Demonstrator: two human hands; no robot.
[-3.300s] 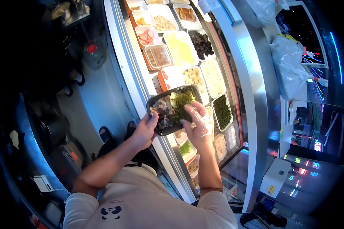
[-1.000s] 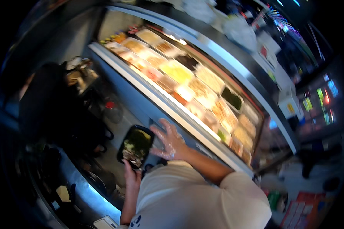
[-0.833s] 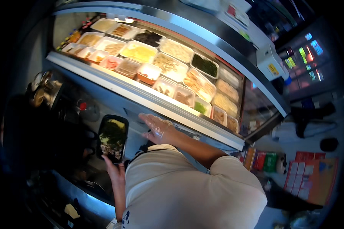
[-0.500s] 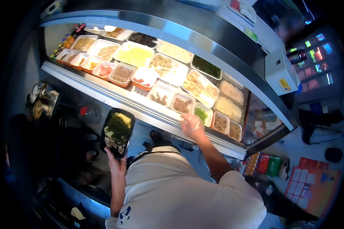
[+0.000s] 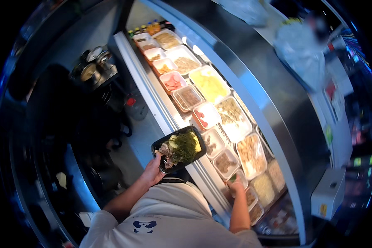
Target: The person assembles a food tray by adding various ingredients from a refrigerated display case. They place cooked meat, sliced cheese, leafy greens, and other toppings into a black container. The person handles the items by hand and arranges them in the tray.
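Note:
My left hand (image 5: 153, 168) grips the near left end of a black rectangular food tray (image 5: 187, 165), over the front ledge of a lit food counter. In the tray lie dark green shreds (image 5: 185, 149), yellow pieces (image 5: 197, 144) and a brownish-grey chopped food (image 5: 167, 156). My right hand (image 5: 236, 186) reaches into a small white tub of chopped greens (image 5: 234, 177). Its fingers are bent together at the greens, and the hand partly hides the tub. Beside it stands a white tub of brown chopped food (image 5: 226, 163).
Several more food tubs fill the counter, among them a yellow shredded food (image 5: 209, 84) and pink slices (image 5: 173, 82). A slanted metal-framed cover (image 5: 244, 97) runs along its far side. Pots (image 5: 91, 73) and a red-capped clear jug (image 5: 136, 108) are at the left. A white box (image 5: 327, 194) stands right.
The view has turned. My left hand has brought the black tray from beside the counter to over its front ledge. My right hand has gone down into the greens tub.

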